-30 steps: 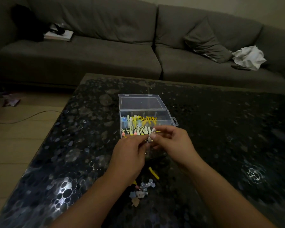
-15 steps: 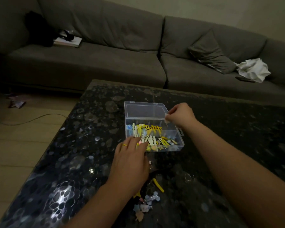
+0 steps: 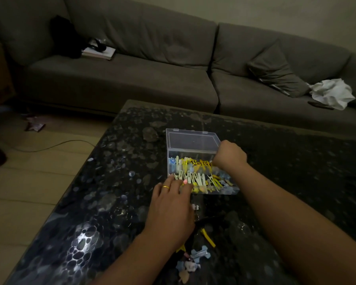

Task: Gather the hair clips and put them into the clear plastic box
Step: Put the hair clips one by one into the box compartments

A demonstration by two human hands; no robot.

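Head view: left hand lies flat, fingers spread, at the near-left corner of the box; right hand, curled, dips inside among clips; its grasp can't be told.

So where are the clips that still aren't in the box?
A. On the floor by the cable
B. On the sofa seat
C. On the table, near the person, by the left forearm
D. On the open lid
C: a small pile of loose clips lies on the table beside the left forearm, well short of the box.
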